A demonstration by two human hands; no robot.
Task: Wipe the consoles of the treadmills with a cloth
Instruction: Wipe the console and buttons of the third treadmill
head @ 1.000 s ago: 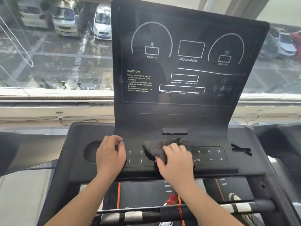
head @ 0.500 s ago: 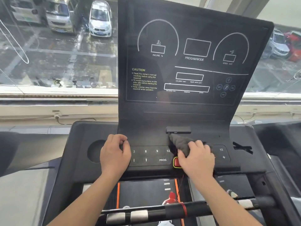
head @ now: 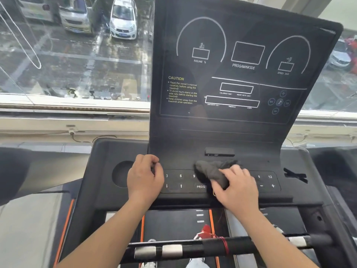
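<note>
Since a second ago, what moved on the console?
The right hand, pressing the cloth on the button strip, swept right past the centre, then came back left to mid-strip. The left hand stayed curled at the strip's left end; nothing was taken up or let go.

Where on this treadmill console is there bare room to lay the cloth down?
Free: the ledge between the left hand and the small black slot; the round recess at far left. Crowded: the button strip, under both hands and the cloth.
</note>
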